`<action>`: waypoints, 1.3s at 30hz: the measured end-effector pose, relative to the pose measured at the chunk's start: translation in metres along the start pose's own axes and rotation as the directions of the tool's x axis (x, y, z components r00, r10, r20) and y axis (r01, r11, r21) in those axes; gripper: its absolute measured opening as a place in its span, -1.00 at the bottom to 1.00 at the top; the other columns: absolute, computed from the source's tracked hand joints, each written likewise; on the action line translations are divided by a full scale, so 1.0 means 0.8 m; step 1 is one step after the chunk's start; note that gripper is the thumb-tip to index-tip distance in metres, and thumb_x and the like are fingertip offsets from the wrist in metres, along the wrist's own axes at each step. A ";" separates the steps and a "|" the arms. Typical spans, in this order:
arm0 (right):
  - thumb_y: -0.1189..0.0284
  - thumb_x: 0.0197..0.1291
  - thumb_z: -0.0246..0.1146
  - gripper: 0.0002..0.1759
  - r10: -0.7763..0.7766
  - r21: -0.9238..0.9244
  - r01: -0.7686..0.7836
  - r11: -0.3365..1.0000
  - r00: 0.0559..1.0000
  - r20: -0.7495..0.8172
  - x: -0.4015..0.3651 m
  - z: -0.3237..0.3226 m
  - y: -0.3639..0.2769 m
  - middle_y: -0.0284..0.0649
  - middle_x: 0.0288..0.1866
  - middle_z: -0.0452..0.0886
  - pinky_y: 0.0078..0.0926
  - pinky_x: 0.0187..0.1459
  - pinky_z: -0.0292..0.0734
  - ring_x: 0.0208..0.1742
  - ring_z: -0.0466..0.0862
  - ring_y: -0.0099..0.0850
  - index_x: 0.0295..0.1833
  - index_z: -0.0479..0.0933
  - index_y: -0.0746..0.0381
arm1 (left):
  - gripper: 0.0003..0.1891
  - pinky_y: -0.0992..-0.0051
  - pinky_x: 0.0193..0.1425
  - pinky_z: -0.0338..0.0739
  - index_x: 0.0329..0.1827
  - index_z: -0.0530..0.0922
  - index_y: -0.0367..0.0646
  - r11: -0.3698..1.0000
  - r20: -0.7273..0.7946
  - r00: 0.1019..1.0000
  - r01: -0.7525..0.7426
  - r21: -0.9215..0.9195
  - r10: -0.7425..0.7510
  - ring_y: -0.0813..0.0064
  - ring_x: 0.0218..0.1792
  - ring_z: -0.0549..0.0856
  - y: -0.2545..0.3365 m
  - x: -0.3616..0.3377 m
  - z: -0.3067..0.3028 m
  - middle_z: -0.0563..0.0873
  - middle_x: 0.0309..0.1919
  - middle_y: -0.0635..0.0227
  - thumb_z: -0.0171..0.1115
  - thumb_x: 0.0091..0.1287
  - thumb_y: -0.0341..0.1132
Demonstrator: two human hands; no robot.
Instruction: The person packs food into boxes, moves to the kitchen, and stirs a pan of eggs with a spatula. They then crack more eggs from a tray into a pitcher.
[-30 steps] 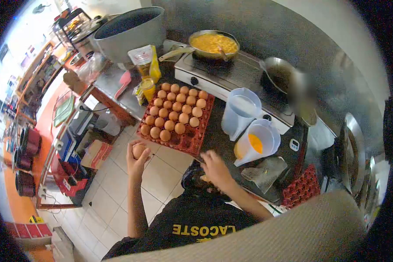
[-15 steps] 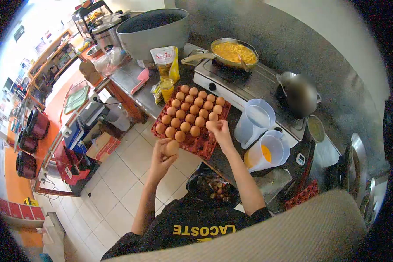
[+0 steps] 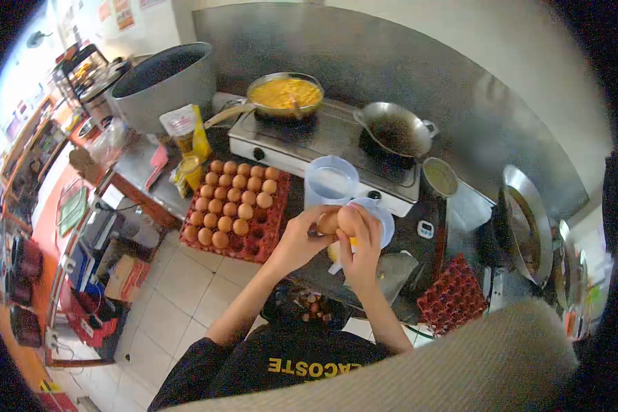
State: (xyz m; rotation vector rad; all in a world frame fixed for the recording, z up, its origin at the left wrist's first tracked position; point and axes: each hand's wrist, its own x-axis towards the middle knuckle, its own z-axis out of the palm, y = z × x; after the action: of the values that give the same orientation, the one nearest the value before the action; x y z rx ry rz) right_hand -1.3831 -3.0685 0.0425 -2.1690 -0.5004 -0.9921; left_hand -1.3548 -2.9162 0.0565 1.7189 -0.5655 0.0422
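My left hand [image 3: 300,242] is closed around a brown egg [image 3: 327,223]. Another egg [image 3: 348,219] sits in the fingers of my right hand [image 3: 364,248], and the two eggs meet or nearly meet. Both hands are above a translucent plastic jug [image 3: 386,230], which they partly hide; some yellow shows inside it. Just behind stands a second translucent jug [image 3: 331,180]. To the left, a red egg tray [image 3: 257,250] carries rows of brown eggs [image 3: 232,195], with bare pockets on its near right side.
On the white two-burner stove [image 3: 329,137] stand a frying pan of yellow food [image 3: 285,94] and a dark wok [image 3: 395,130]. A second red tray [image 3: 453,295] and a small timer [image 3: 426,229] lie to the right. Below the counter edge, a black bin [image 3: 305,305] holds shells.
My right hand has lifted an egg from the tray. Both hands have come together over the jug, each with an egg. The view has turned to the right.
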 end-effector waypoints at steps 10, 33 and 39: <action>0.35 0.19 0.30 -0.63 0.528 0.439 -0.531 0.725 0.837 0.141 -0.021 -0.035 0.085 -0.22 -0.03 0.61 -0.50 -0.01 0.51 -0.04 0.60 -0.47 0.08 0.52 0.27 | -0.51 0.42 0.08 0.51 0.09 0.52 -0.18 0.957 0.079 0.959 -0.278 0.084 0.271 0.34 -0.05 0.66 -0.029 0.055 0.045 0.67 -0.05 0.21 0.42 0.03 -0.43; 0.59 -0.02 0.33 -0.45 0.274 0.183 -0.336 0.924 0.915 0.295 -0.010 -0.052 0.108 -0.05 0.00 0.57 -0.35 -0.02 0.61 -0.02 0.64 -0.17 0.19 0.50 0.20 | -0.60 0.35 0.08 0.52 -0.03 0.60 -0.13 0.935 0.077 0.966 -0.257 0.242 0.246 0.23 -0.08 0.69 -0.074 0.075 0.056 0.70 -0.12 0.18 0.43 0.00 -0.40; 0.58 0.00 0.33 -0.52 0.338 0.176 -0.376 0.910 0.917 0.210 -0.009 -0.047 0.091 -0.09 -0.03 0.50 -0.41 -0.08 0.59 -0.08 0.59 -0.21 0.10 0.43 0.22 | -0.60 0.46 0.05 0.55 0.05 0.56 -0.16 0.982 0.052 0.997 -0.050 -0.182 0.060 0.47 -0.03 0.66 -0.062 0.060 0.049 0.67 -0.06 0.34 0.39 0.12 -0.40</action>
State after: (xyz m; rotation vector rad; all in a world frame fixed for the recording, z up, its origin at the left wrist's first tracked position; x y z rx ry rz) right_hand -1.3642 -3.1464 0.0236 -2.0629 -0.2577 -0.5245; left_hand -1.3042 -2.9638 0.0178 1.5314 -0.6400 -0.0189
